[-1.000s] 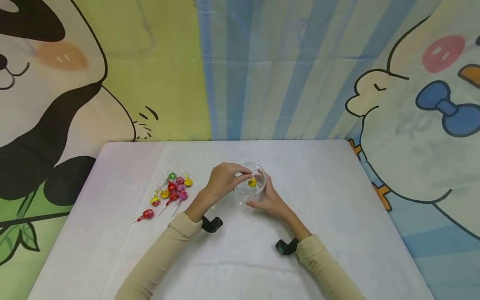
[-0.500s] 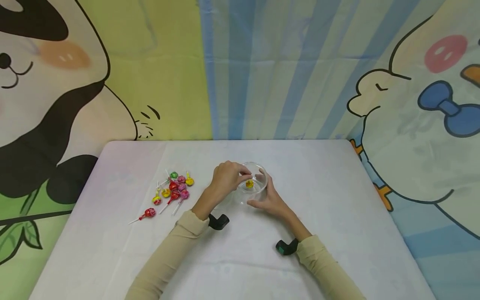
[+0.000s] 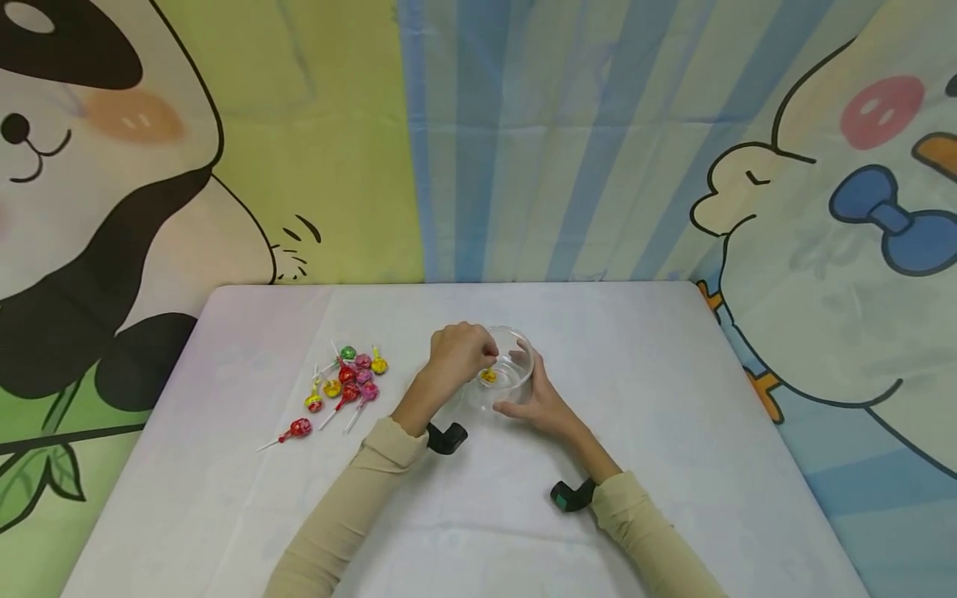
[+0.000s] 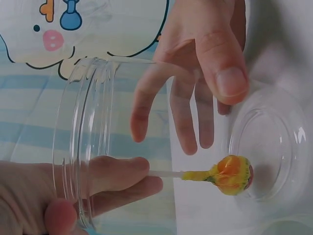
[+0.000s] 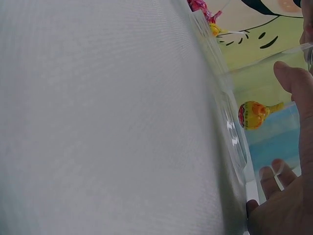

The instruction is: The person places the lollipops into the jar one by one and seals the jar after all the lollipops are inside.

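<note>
A clear jar (image 3: 508, 384) stands on the table near the middle, its mouth upward. My left hand (image 3: 458, 355) reaches over the rim and pinches the white stick of a yellow lollipop (image 4: 230, 175). Head down, the lollipop is inside the jar, close above the bottom in the left wrist view. My right hand (image 3: 540, 397) holds the jar from its right side, thumb at the near side and fingers round the far side. Through the clear wall in the right wrist view, the yellow wrapper shows beside the right thumb (image 5: 291, 81).
Several wrapped lollipops, such as a green one (image 3: 348, 353) and a pink one (image 3: 369, 390), lie in a loose pile left of the jar. One red lollipop (image 3: 300, 428) lies apart, nearer me. A cartoon-printed cloth (image 3: 508, 141) hangs behind the white table (image 3: 635, 357).
My left hand has moved slightly right and lowered the yellow lollipop deeper into the jar. The right hand keeps its place on the jar.
</note>
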Available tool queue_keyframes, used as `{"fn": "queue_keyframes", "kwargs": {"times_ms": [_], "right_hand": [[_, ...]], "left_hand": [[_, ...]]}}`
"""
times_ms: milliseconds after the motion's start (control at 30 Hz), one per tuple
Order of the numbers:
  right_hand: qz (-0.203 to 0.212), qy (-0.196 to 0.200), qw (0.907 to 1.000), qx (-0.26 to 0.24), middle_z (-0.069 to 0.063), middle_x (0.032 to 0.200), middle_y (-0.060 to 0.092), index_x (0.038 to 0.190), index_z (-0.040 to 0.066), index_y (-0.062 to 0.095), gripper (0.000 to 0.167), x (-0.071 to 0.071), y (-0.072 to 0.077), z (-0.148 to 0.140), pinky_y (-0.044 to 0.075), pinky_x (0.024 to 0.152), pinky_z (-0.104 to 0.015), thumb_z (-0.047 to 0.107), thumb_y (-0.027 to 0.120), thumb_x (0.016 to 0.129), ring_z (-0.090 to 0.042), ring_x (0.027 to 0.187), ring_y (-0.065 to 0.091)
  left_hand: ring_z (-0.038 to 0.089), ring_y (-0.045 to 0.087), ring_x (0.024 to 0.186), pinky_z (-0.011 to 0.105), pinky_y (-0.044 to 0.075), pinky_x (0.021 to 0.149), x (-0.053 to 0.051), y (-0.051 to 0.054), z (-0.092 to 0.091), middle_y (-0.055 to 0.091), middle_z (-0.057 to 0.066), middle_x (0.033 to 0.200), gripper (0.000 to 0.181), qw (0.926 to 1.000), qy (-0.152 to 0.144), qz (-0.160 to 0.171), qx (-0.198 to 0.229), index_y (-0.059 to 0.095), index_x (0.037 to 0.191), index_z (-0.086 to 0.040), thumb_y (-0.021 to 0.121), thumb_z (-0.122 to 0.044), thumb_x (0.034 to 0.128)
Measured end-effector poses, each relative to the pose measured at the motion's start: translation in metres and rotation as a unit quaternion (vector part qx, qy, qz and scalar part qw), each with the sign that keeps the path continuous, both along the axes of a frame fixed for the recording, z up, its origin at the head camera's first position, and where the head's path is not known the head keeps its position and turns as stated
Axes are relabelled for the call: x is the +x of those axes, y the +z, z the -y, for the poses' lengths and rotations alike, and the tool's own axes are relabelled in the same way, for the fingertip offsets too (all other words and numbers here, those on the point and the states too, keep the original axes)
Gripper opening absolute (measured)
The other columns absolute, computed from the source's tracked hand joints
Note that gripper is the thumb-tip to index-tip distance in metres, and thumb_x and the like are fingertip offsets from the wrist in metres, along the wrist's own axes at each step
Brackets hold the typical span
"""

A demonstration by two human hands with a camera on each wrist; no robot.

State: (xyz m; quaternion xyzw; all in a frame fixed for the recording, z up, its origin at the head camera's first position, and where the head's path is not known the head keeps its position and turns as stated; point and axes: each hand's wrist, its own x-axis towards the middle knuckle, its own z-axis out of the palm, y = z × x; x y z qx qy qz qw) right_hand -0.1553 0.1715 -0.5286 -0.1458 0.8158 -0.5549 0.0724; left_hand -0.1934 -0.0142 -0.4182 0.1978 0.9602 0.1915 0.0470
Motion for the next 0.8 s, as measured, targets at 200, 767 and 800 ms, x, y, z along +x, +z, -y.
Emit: {"fn": "queue_keyframes", "kwargs": {"times_ms": [200, 767, 800], "right_hand": [[0.005, 0.001, 0.9999, 0.009, -0.017, 0.156, 0.028, 0.154, 0.027, 0.005, 0.109, -0.001, -0.001, 0.001, 0.017, 0.116, -0.063, 0.015, 0.081, 0.077, -0.039, 0.145, 0.028], [-0.008, 0.002, 0.9998, 0.018, -0.023, 0.154, 0.029, 0.154, 0.021, 0.004, 0.109, -0.001, -0.002, 0.000, 0.017, 0.114, -0.066, 0.013, 0.080, 0.077, -0.042, 0.144, 0.028], [-0.010, 0.000, 0.9998, 0.018, -0.021, 0.154, 0.030, 0.154, 0.023, 0.005, 0.109, -0.002, -0.002, 0.000, 0.017, 0.114, -0.067, 0.013, 0.081, 0.077, -0.042, 0.144, 0.029]], "left_hand": [[0.013, 0.059, 0.073, 0.029, 0.043, 0.059, -0.001, 0.002, -0.001, 0.075, -0.006, 0.086, 0.008, 0.9997, -0.004, 0.011, -0.022, 0.079, 0.090, -0.022, 0.075, -0.026, 0.0850], [0.010, 0.069, 0.070, 0.024, 0.052, 0.059, 0.022, -0.026, 0.032, 0.074, -0.001, 0.107, 0.031, 0.9636, -0.057, -0.177, 0.192, 0.072, 0.114, -0.018, 0.075, -0.026, 0.0843], [0.006, 0.066, 0.062, 0.019, 0.050, 0.055, 0.029, -0.031, 0.040, 0.074, 0.000, 0.108, 0.033, 0.9512, -0.063, -0.201, 0.225, 0.072, 0.115, -0.016, 0.077, -0.023, 0.0827]]}}
